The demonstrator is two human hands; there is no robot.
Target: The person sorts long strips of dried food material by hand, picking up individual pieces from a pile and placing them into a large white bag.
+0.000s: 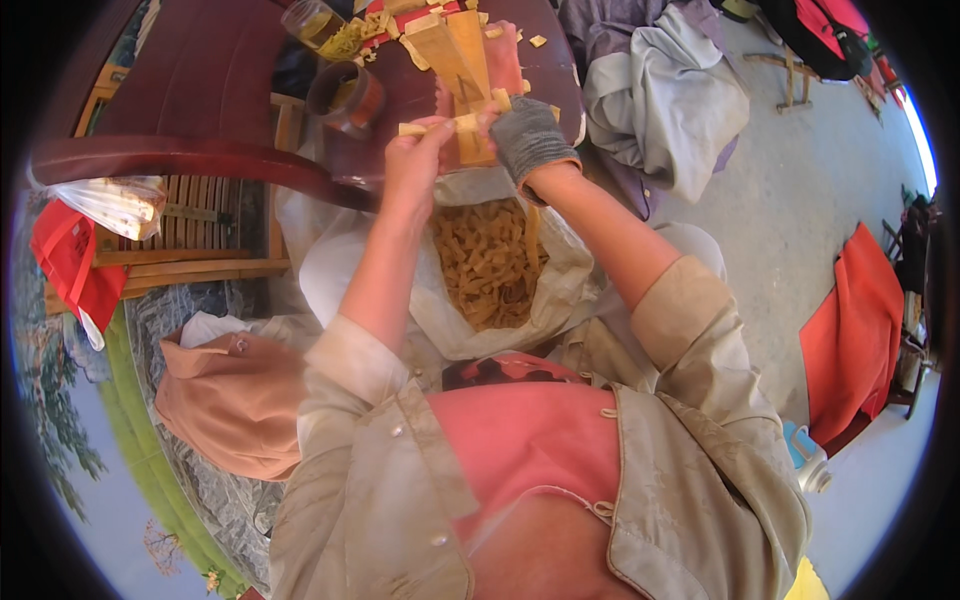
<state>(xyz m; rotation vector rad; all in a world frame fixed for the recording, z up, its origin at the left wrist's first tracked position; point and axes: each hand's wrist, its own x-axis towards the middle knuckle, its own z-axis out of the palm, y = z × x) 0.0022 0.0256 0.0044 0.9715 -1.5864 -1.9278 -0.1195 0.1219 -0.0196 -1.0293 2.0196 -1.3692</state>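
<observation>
My left hand point(416, 154) pinches the left end of a pale yellow strip point(465, 123), possibly dried plant or food material. My right hand point(521, 135), in a grey fingerless wrist covering, holds the strip's right part. The strip lies across a wooden board point(474, 142) on the dark red table. A slanted wooden block point(439, 49) rests on this board, above my hands. Below them an open whitish sack point(510, 336) holds many yellow-brown strips point(491, 262). Short yellow pieces point(538, 41) lie scattered about the boards.
Two clear containers, one tipped point(311, 26) with shreds at its mouth and one upright point(346, 101), stand left of the boards. The dark red table edge point(225, 157) curves at left. Grey cloth point(675, 97) hangs at right. A brown garment point(229, 405) lies lower left.
</observation>
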